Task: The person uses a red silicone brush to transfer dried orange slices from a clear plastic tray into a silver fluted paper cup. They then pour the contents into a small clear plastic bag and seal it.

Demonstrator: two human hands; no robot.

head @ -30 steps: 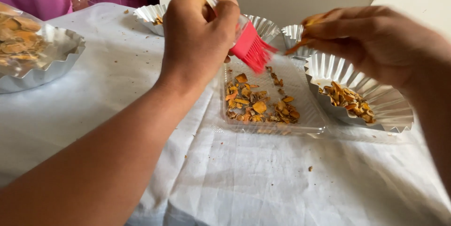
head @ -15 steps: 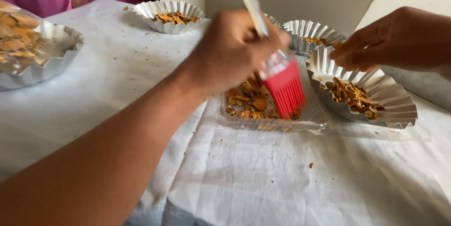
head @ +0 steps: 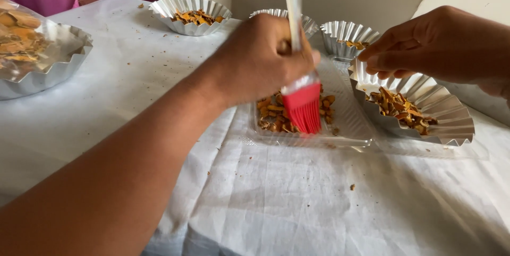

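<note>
A white cloth covers the desk (head: 106, 102), catching crumbs. The left hand (head: 260, 59) has its grip clenched on a red brush (head: 302, 108), bristles down in the clear tray (head: 345, 128) of orange pieces. The right hand (head: 441, 43) pinches the fluted foil dish (head: 451, 112) rim, steadying it.

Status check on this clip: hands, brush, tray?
Left hand grips red-bristled silicone brush, bristles down in clear plastic tray of orange dried pieces. Right hand on fluted foil dish rim. Nothing obstructing.
</note>
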